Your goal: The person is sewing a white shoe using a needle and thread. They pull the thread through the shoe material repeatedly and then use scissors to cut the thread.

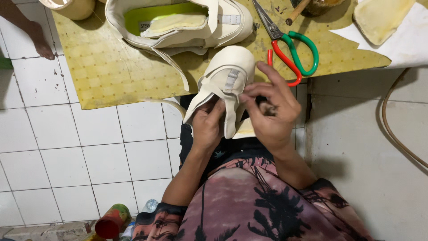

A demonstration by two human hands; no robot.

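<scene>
Head view: both hands grip a cream leather shoe upper, left hand underneath, right hand pinching its edge; red-and-green-handled scissors at one o'clock, sole seemingly unattached

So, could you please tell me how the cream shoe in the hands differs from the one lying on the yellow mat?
The held shoe upper is gripped by the left hand and the right hand; the shoe on the mat lies untouched. The held one shows its closed toe and strap, while the one on the mat lies open, showing a bright green insole. Both are cream-coloured.
</scene>
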